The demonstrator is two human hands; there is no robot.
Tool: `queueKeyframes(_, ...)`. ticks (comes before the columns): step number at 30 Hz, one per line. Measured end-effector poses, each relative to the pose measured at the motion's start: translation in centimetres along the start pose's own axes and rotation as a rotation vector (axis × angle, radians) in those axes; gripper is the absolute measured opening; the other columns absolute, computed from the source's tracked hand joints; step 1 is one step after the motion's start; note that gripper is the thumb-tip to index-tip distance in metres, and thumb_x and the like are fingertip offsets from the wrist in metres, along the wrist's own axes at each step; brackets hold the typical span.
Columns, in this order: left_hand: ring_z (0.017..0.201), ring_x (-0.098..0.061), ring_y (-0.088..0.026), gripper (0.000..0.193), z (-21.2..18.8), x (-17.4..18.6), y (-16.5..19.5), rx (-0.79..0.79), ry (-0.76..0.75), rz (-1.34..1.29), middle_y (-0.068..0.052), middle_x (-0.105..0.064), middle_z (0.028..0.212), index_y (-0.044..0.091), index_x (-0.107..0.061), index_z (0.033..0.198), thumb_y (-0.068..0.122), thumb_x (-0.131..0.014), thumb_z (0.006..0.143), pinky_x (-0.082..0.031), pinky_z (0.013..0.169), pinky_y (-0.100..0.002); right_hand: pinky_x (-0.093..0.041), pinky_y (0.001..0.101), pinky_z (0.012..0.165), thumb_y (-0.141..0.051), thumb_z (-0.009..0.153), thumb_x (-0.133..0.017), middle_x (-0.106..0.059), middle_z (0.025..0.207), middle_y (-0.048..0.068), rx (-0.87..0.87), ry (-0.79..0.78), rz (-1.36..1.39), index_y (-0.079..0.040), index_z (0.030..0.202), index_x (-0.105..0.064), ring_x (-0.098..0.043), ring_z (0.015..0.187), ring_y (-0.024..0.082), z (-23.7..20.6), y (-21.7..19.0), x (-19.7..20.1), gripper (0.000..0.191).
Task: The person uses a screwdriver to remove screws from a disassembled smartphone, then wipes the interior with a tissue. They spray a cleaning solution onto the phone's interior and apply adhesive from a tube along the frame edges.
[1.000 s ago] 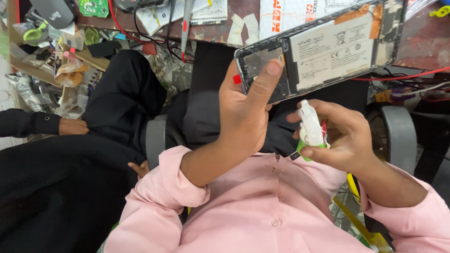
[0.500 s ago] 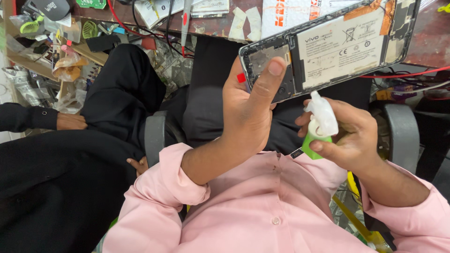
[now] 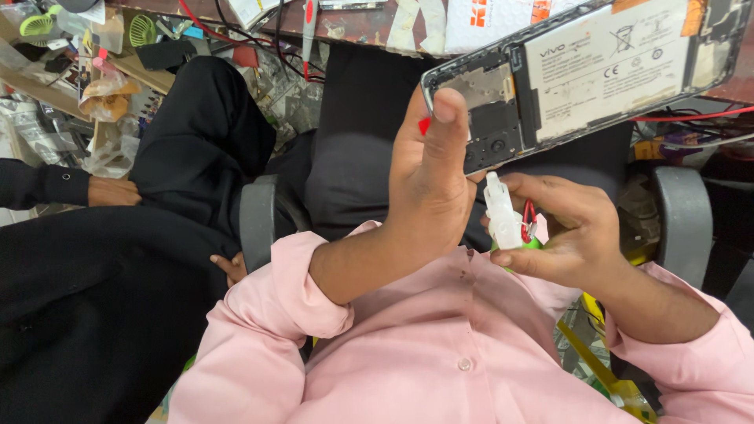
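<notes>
Phone: an opened phone (image 3: 581, 74) with its back cover off is held up in the upper right of the frame, tilted, its white battery and bare metal frame turned toward the camera.
Left hand: the left hand (image 3: 428, 196) is closed around the phone's lower left end – the thumb is pressed flat along the exposed frame beside the camera opening, and the other fingers are hidden behind the phone.
Bottle: a small white dropper bottle (image 3: 503, 216) with a green base is held just under the phone's lower edge, near the centre of the frame; its tip is pointed up at the phone, close to it, though contact cannot be made out.
Right hand: the right hand (image 3: 569, 232) is wrapped shut around the bottle, fingers curled over the body, thumb set under the green base.
Step in hand: by the look of it, liquid is being brought to the phone's edge or frame – the tip is aimed but no drop is seen.
Next move: a steady phone and a light squeeze would be called for, with the tip kept on the seam and off the battery.
Surroundings: a pink shirt (image 3: 440, 369) fills the bottom of the frame; a cluttered workbench (image 3: 345, 20) with cables runs along the top; another person's sleeve and hand (image 3: 114, 191) are seen at the left edge.
</notes>
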State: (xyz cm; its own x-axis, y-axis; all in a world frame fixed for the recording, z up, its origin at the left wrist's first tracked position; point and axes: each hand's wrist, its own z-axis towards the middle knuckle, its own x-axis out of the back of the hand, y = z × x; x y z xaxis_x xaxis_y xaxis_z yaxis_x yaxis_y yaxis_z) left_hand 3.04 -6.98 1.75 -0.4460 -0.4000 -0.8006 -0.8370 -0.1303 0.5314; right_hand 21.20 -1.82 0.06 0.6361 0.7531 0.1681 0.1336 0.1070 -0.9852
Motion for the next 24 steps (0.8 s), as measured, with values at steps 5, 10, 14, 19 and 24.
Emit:
queueKeyframes(5,0.108,-0.058,-0.008,0.060,-0.3,0.1,-0.3,-0.012,-0.020,0.054,-0.004,-0.059,0.118,0.002,-0.047,0.138,0.054,-0.062,0.112,-0.050,0.098,-0.028,-0.052,0.0237,0.076,-0.027,0.066,-0.094,-0.071,0.102,0.011,-0.010,-0.038,0.038,0.010,0.130,-0.062,-0.066,0.086,0.011,0.2,-0.4,0.2,0.081)
queueKeyframes(10,0.105,-0.054,-0.007,0.063,-0.5,0.0,-0.3,-0.030,-0.033,0.165,-0.003,-0.059,0.117,0.002,-0.047,0.137,0.059,-0.058,0.113,-0.048,0.097,-0.024,-0.053,0.0235,0.078,-0.030,0.069,-0.094,-0.070,0.102,0.010,0.024,0.002,0.012,0.010,0.129,-0.062,-0.065,0.089,0.010,0.2,-0.3,0.1,0.079)
queueKeyframes(14,0.106,-0.055,-0.008,0.068,-0.8,-0.1,0.0,0.026,-0.038,0.195,-0.004,-0.059,0.119,0.003,-0.046,0.140,0.063,-0.056,0.109,-0.049,0.094,-0.027,-0.052,0.0240,0.078,-0.029,0.064,-0.096,-0.071,0.102,0.011,0.027,0.030,-0.106,0.009,0.125,-0.066,-0.065,0.088,0.011,0.0,-0.4,0.2,0.078)
queueKeyframes(19,0.113,-0.053,-0.009,0.071,-0.7,0.0,-0.3,0.023,-0.069,0.130,-0.004,-0.055,0.125,0.004,-0.043,0.147,0.063,-0.054,0.108,-0.047,0.105,-0.027,-0.054,0.0237,0.080,-0.021,0.062,-0.095,-0.073,0.103,0.012,-0.041,0.002,-0.047,0.008,0.124,-0.067,-0.069,0.088,0.012,0.2,-1.1,0.3,0.073)
queueKeyframes(24,0.120,-0.051,-0.008,0.071,-0.7,0.4,-0.5,-0.044,-0.096,0.217,-0.004,-0.054,0.131,0.003,-0.042,0.146,0.065,-0.049,0.112,-0.041,0.110,-0.025,-0.054,0.0233,0.077,-0.015,0.060,-0.093,-0.073,0.097,0.010,-0.031,0.006,-0.066,0.006,0.124,-0.067,-0.070,0.085,0.011,0.5,-1.6,0.1,0.072)
